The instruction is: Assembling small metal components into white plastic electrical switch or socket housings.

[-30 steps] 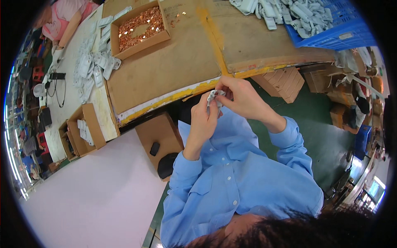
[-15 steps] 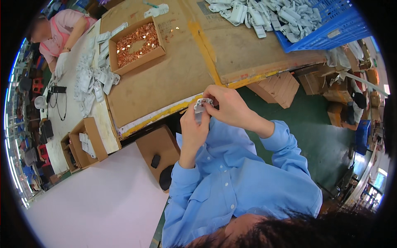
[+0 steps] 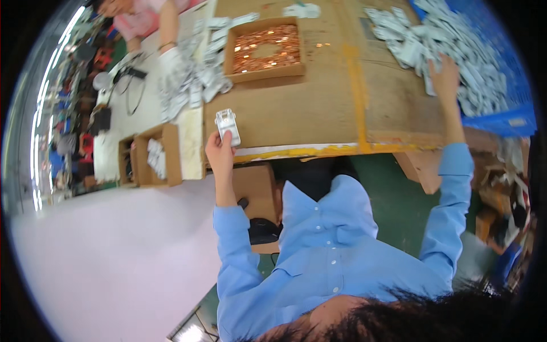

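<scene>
Between the thumb and fingers of my left hand (image 3: 220, 153) is a small white plastic housing (image 3: 228, 126), held upright above the table's near edge at the left. My right hand (image 3: 446, 80) is stretched far out to the right. Its fingers are apart and reach onto a heap of similar white plastic housings (image 3: 473, 62); whether they touch a piece is hard to make out. The heap spills from a blue plastic crate (image 3: 501, 124) onto the cardboard-covered table (image 3: 285, 117).
A cardboard box (image 3: 268, 76) of small copper-coloured metal pieces (image 3: 265, 37) stands beyond my left hand. On the left, a co-worker's gloved hand (image 3: 171, 68) is over more white housings (image 3: 213, 80). A smaller carton (image 3: 171, 154) holds white parts. Yellow tape (image 3: 357, 97) crosses the table.
My hands were together over my lap on a white piece. Now they are apart: the left has moved left with a housing, the right has gone to the heap. The view has shifted.
</scene>
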`<state>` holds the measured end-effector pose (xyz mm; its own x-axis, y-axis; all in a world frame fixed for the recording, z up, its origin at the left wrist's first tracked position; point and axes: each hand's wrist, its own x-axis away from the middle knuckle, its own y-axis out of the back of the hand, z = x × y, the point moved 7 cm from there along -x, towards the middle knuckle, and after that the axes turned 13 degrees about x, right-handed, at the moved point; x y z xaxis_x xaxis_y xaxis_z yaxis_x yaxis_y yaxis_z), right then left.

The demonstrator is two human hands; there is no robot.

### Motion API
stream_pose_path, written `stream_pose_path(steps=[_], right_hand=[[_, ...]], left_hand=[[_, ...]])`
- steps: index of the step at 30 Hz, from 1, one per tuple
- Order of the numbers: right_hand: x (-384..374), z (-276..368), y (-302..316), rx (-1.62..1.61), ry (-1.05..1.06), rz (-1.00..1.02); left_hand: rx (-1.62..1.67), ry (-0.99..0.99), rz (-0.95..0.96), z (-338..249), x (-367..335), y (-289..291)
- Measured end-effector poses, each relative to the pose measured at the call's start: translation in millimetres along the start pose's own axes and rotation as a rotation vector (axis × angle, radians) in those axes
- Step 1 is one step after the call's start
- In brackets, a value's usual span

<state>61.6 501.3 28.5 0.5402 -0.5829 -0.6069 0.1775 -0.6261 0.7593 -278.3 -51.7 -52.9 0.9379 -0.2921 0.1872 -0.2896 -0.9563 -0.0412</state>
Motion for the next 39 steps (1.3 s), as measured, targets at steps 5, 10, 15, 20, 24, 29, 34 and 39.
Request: stream_pose_path(steps=[5,10,15,20,24,29,34,39], right_hand=[[-27.8,-25.7,-71.1,0.14,0.017,0.255],[-29.6,-24.3,-75.2,0.08,-0.006,0.205],[-27.1,-30.5,-55.5,0.008,-0.02,0.069],[-18.8,-8.4,-3.7,-0.164,-0.011,-0.064],[4.1,14.1,41.1,-0.317,0.046,-0.138],[47.8,45.6,74.9,-0.449,0.088,-0.09],[87.2,51.2,95.9,-0.558,0.08,0.029],[109.2,50.4,99.6,-0.61,0.028,0.124]], left_hand=[[-0.064,-0.114,-0.215,-28.0,-63.1,45.8],[-0.191,-0.188,-0.258,-35.8,-120.1,72.3],[-0.316,-0.297,-0.31,-43.0,-160.8,71.9],[-0.911,-0.616,-0.487,-60.5,-143.3,36.4],[-1.16,-0.48,-0.397,-54.6,-120.8,-14.6],[-1.227,-0.234,-0.21,-43.5,-146.0,-34.1],[-1.291,-0.231,-0.214,-43.0,-178.6,-30.6],[-1.273,-0.269,-0.23,-54.1,-213.2,-8.7]])
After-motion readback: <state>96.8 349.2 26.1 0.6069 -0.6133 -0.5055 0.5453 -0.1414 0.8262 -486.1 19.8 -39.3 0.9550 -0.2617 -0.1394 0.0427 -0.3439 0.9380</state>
